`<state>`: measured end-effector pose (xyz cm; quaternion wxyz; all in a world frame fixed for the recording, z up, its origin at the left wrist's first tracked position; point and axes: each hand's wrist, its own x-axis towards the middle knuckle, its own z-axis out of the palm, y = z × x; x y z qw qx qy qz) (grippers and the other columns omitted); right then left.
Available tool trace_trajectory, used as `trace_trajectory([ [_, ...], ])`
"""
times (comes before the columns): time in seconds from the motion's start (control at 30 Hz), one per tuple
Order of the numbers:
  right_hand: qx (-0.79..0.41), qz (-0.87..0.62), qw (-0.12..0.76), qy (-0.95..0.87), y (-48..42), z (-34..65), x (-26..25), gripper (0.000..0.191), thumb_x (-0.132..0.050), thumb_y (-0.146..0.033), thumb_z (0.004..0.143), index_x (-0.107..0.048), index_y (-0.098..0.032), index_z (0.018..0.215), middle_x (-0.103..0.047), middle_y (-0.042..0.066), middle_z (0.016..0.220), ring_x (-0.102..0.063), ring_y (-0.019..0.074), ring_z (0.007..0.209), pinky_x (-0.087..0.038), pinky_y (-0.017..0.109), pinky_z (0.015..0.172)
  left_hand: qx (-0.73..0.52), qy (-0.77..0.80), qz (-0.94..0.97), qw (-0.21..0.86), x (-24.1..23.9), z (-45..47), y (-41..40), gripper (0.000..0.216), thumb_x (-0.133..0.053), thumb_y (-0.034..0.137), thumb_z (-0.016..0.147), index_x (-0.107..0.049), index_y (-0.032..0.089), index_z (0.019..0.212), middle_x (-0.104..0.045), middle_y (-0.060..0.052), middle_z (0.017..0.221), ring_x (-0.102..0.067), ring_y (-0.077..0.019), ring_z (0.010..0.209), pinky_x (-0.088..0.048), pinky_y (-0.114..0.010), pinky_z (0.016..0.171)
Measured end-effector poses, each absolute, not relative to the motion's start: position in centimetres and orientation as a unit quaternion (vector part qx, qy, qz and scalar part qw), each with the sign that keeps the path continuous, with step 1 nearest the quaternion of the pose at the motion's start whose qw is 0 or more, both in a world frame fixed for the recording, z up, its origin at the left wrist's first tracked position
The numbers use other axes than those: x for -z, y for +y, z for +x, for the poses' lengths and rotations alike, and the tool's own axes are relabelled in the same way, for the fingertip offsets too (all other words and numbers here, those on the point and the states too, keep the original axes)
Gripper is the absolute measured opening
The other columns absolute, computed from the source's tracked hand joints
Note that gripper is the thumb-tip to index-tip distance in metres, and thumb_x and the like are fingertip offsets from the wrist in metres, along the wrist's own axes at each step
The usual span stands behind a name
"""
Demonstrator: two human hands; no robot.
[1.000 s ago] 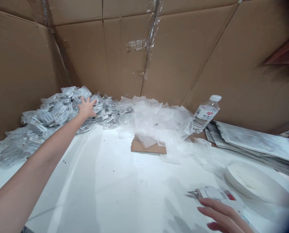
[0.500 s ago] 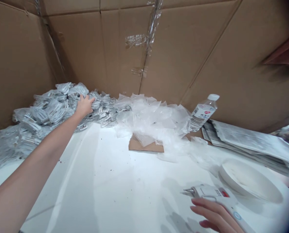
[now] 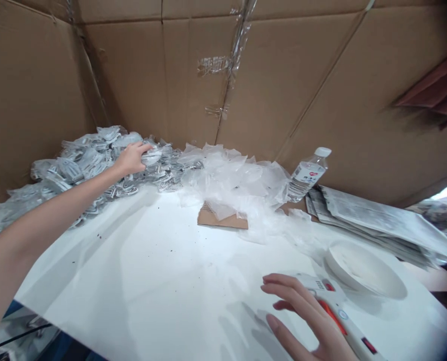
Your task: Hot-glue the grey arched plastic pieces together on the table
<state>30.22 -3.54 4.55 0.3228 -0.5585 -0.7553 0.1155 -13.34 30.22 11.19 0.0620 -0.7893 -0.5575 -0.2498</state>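
My left hand (image 3: pixel 130 158) is stretched far out to the heap of small silver-grey packets (image 3: pixel 76 170) at the back left, its fingers closed round one packet (image 3: pixel 151 156). My right hand (image 3: pixel 306 316) lies near the front right on a white glue gun (image 3: pixel 338 313) with a red trigger. Its fingers curve over the gun's body.
A pile of clear plastic bags (image 3: pixel 238 180) covers a cardboard piece (image 3: pixel 219 219) at the back middle. A water bottle (image 3: pixel 306 174) leans by stacked printed sheets (image 3: pixel 377 220). A white roll of tape (image 3: pixel 362 268) lies beside the gun. Cardboard walls (image 3: pixel 283 85) surround the white table (image 3: pixel 163 281).
My left hand has closed on a packet and lifted it slightly off the heap. My right hand has slid forward over the glue gun, and the gun has turned.
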Motion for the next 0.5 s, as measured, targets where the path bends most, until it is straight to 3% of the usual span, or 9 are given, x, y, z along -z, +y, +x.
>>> trace_trajectory([
  [0.17,-0.223,-0.566,0.31,-0.731,-3.6,28.5,-4.6,0.025,-0.058,-0.043,0.093,-0.065,-0.034,0.116,-0.058,0.005,0.132,-0.067,0.0163,0.099,-0.062,0.027,0.083,0.306,-0.514,-0.8,-0.047,-11.5,-11.3,27.5,0.04,-0.067,0.036,0.091,-0.06,0.016,0.125,-0.063,-0.009,0.125,-0.061,-0.0272,0.113,-0.05,-0.048,0.099],
  [0.27,-0.27,-0.547,0.302,-0.732,-3.6,27.3,-5.0,0.022,-0.054,-0.04,0.095,-0.065,-0.033,0.112,-0.058,0.004,0.13,-0.065,0.016,0.103,-0.06,0.029,0.086,0.336,-0.496,-0.792,-0.122,-10.9,-9.3,25.5,0.038,-0.063,0.038,0.096,-0.059,0.015,0.126,-0.062,-0.009,0.126,-0.063,-0.0261,0.11,-0.054,-0.047,0.094],
  [0.4,-0.307,-0.521,0.297,-0.739,-3.3,25.9,-5.7,0.02,-0.054,-0.033,0.093,-0.064,-0.03,0.11,-0.059,0.004,0.125,-0.062,0.0168,0.106,-0.058,0.03,0.085,0.365,-0.461,-0.78,-0.216,-9.6,-6.2,22.4,0.039,-0.069,0.034,0.091,-0.061,0.016,0.125,-0.063,-0.01,0.127,-0.064,-0.0259,0.112,-0.052,-0.049,0.098],
  [0.5,-0.334,-0.51,0.289,-0.738,-2.8,25.2,-5.9,0.02,-0.054,-0.03,0.091,-0.063,-0.028,0.108,-0.061,0.006,0.121,-0.061,0.018,0.107,-0.058,0.032,0.084,0.379,-0.434,-0.769,-0.277,-8.7,-3.7,19.8,0.057,-0.087,0.026,0.067,-0.066,0.017,0.119,-0.066,-0.008,0.125,-0.064,-0.0288,0.115,-0.049,-0.044,0.103],
])
